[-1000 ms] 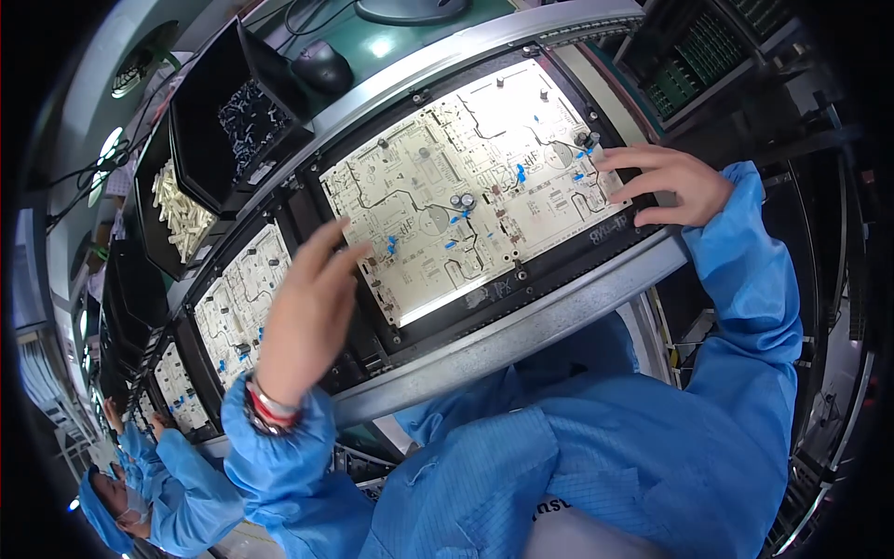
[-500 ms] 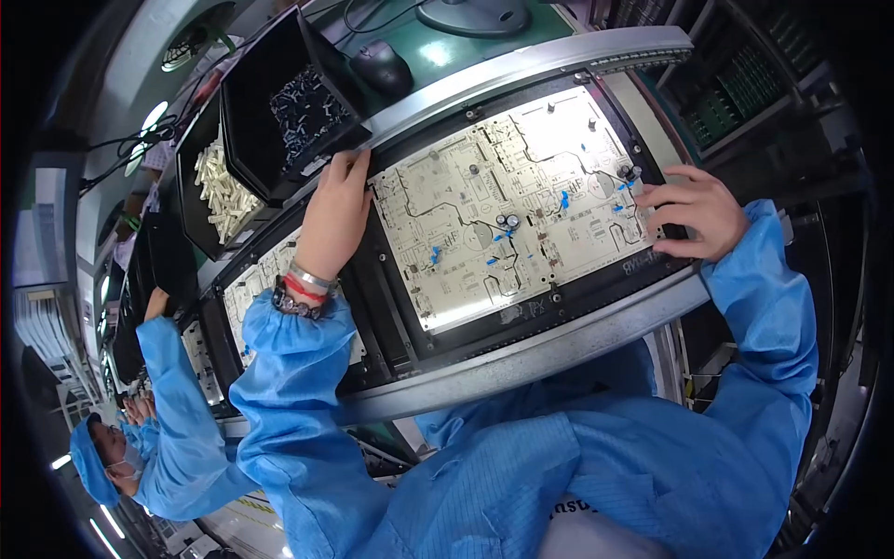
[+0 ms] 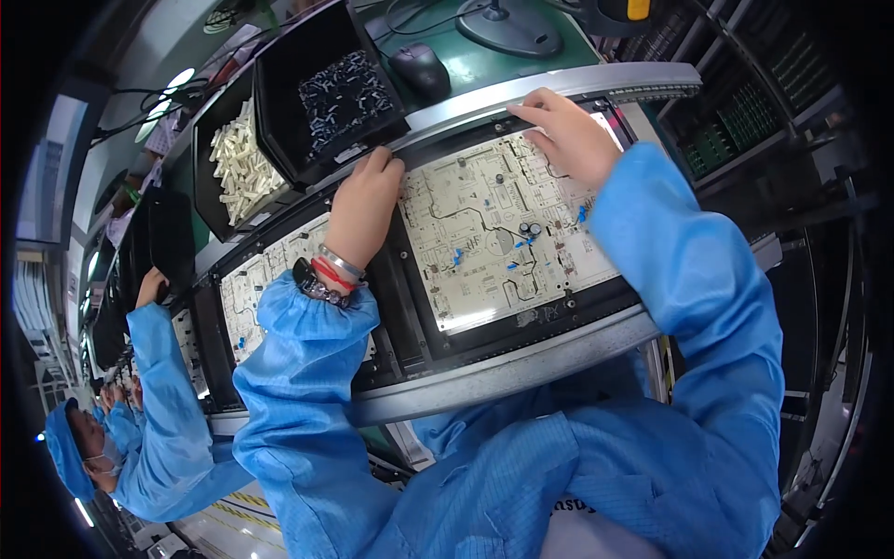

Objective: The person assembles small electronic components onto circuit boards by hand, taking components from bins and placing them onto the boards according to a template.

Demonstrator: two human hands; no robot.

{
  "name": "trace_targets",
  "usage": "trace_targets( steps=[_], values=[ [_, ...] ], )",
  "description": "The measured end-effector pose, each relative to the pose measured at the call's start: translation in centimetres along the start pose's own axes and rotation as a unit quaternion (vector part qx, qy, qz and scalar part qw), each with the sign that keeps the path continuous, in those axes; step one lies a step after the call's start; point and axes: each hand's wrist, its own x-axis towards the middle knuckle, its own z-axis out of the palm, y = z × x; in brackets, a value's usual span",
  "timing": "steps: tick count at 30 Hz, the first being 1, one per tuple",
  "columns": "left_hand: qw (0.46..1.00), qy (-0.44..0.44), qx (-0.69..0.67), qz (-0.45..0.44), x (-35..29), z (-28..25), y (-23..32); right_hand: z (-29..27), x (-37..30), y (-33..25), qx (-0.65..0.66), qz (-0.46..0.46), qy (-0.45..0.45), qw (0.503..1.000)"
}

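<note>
The rail (image 3: pixel 521 370) ran nearest the body. Beyond it, the white board (image 3: pixel 447 279) lay in a black frame (image 3: pixel 601 300). Blue parts (image 3: pixel 457 256) and capacitors (image 3: pixel 531 229) were already mounted; unfilled positions were too small to confirm. The left hand (image 3: pixel 365 200) curled at the board's far-left corner; whether its grip held anything could not be determined. The right hand (image 3: pixel 575 140) reached over the board, grip released, near the frame's far edge. Loose white parts (image 3: pixel 244 172) and dark parts (image 3: pixel 346 98) lay in bins beyond.

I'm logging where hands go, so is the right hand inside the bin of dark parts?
No, the right hand is over the white circuit board's upper edge, outside that bin.
</note>
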Motion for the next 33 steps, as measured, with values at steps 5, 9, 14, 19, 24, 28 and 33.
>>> trace_targets(
  steps=[5,9,14,19,24,28,33],
  values=[
    [1.000,0.016,0.000,0.016,-0.8,0.0,-0.7,2.7,1.7,0.3,-0.026,-0.026,0.070,0.997],
    [0.999,0.005,-0.042,0.012,-0.9,-0.1,-1.2,4.8,1.1,-2.2,0.074,0.153,0.107,0.980],
    [0.999,0.001,-0.052,0.001,-1.7,-0.4,-1.7,1.7,1.9,-1.3,0.120,0.174,-0.053,0.976],
    [0.999,0.006,-0.035,0.015,-1.6,-0.3,-1.6,-3.8,-1.3,6.3,-0.167,0.110,0.067,0.978],
    [0.999,0.015,-0.034,0.010,-2.2,-0.1,-2.0,-2.8,-2.1,6.8,-0.176,0.131,0.035,0.975],
    [0.999,0.026,-0.043,0.014,-2.1,-0.1,-2.3,-1.0,-2.2,5.3,-0.033,0.243,0.128,0.961],
    [0.998,-0.047,-0.041,-0.017,-3.1,-2.3,-2.1,-4.8,2.7,-0.2,-0.123,0.258,-0.183,0.940]
  ],
)
